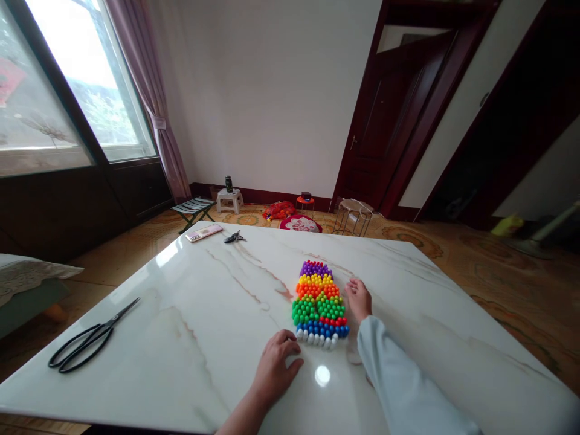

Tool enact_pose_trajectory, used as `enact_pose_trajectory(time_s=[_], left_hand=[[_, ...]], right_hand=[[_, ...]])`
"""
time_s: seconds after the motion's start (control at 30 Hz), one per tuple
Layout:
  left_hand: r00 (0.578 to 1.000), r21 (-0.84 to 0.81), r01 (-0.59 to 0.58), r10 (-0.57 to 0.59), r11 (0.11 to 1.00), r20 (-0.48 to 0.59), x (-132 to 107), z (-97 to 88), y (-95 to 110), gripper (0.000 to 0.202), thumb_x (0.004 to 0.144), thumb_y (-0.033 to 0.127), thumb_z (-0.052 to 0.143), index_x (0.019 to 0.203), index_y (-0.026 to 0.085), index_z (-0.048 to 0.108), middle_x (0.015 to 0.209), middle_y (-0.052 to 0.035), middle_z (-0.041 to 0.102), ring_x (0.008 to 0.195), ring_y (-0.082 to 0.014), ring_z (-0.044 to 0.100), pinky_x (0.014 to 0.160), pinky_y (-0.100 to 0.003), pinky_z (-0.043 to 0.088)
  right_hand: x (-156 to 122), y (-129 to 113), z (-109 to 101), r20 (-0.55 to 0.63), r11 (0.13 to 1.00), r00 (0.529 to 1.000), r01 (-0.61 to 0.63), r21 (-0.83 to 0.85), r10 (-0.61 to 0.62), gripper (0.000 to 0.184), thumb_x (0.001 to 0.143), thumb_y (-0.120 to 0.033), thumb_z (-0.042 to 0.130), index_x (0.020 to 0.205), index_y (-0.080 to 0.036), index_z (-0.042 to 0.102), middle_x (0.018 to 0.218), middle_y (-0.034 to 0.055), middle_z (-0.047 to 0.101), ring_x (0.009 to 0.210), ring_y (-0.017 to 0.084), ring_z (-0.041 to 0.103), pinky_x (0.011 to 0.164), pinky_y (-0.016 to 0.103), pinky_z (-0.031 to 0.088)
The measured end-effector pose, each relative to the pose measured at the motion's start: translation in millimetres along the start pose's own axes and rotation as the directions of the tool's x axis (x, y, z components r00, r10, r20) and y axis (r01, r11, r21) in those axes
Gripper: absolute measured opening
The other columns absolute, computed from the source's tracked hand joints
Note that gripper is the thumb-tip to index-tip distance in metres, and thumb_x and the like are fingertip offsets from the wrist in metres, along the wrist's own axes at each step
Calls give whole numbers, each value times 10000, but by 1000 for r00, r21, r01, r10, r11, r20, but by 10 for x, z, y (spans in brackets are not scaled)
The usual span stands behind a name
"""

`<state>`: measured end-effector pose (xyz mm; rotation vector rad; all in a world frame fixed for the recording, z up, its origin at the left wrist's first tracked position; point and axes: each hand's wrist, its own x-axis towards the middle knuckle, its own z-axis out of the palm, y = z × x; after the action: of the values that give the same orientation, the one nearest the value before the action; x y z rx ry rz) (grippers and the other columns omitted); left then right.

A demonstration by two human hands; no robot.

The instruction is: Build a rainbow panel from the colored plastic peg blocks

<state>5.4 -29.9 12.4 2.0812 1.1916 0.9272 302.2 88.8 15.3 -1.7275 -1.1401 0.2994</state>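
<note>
A block of colourful round beads (pixel 317 306) lies on the white marbled table (pixel 181 356), banded in purple, yellow, orange, green, red, blue and white rows. Beside its near left corner rests my left hand (pixel 277 367), fingers apart and curved, with the fingertips close to the white beads. My right hand (pixel 359 299) is at the right side of the beads, fingers loosely bent and nothing seen in them. It appears slightly apart from the beads. Whether the left fingertips touch the white beads I cannot tell.
Black-handled scissors (pixel 93 339) lie on the table's left. A phone (pixel 203 233) and a bunch of keys (pixel 234 237) are near the far edge. Beyond the table stand a folding stool (pixel 194 207), a white stool (pixel 229 200) and a round metal-legged stool (pixel 354 212).
</note>
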Motion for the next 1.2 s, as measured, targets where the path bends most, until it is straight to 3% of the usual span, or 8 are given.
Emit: enact_pose_trajectory(time_s=[0.13,0.3,0.43,0.67,0.9,1.03,1.13,1.2], left_hand=[[1000,-31,-22,21,999,-16,9,4,-6,145,701,148,613,828,217,619,998,-57,608,926,-202,601,854,-335,485],[998,-35,7,-9,999,-69,-6,42,-48,350,688,133,594,1022,225,548,984,-31,591,830,-172,595,800,-334,501],[995,-15,-22,20,1000,-93,-42,89,-104,487,687,124,597,1154,228,503,1065,-44,577,862,-173,590,834,-353,499],[995,0,-55,55,998,-88,-43,116,-153,515,689,119,614,1181,224,503,1057,-50,583,874,-177,589,840,-351,501],[996,8,-6,7,1000,-86,-72,145,-185,651,693,130,584,1317,222,425,1207,-83,551,990,-202,588,933,-394,484],[992,119,66,-52,991,-117,88,111,-50,956,615,210,694,1463,211,253,1517,-141,262,1364,-319,320,1095,-473,340],[996,195,71,-58,978,-70,350,110,119,1181,499,354,813,1497,217,196,1584,-148,50,1423,-378,170,1118,-514,283],[998,222,54,-50,974,-25,515,146,203,1231,440,439,845,1491,246,234,1591,-131,33,1433,-402,108,1120,-545,259]], right_hand=[[-515,198,-224,-121,996,992,-29,84,39,498,775,-559,499,1038,-150,607,1026,156,694,934,247,653,825,370,512],[-1109,286,-330,-37,999,999,17,-47,-18,639,841,-620,395,1242,-148,552,1278,157,591,1178,276,552,979,412,439],[-1319,253,-275,57,962,989,144,-230,-134,681,864,-612,375,1372,-162,442,1347,162,535,1243,308,494,1052,501,349],[-1309,334,-194,91,914,975,224,-340,-205,631,892,-564,390,1419,-219,358,1365,157,520,1275,318,468,1051,568,318],[-1320,340,-197,119,925,983,170,-340,-137,705,892,-604,319,1439,-159,326,1405,176,474,1299,319,439,1093,542,272],[-1109,217,-192,144,969,989,48,-244,-13,782,858,-667,283,1443,-151,342,1431,162,450,1324,320,409,1117,541,230],[-860,51,-128,179,999,984,5,-35,2,805,857,-687,263,1467,-162,313,1487,135,380,1361,274,364,1126,455,272],[-753,-39,-34,204,994,977,49,99,-68,774,860,-685,284,1452,-192,353,1506,99,358,1386,236,322,1140,398,267]])
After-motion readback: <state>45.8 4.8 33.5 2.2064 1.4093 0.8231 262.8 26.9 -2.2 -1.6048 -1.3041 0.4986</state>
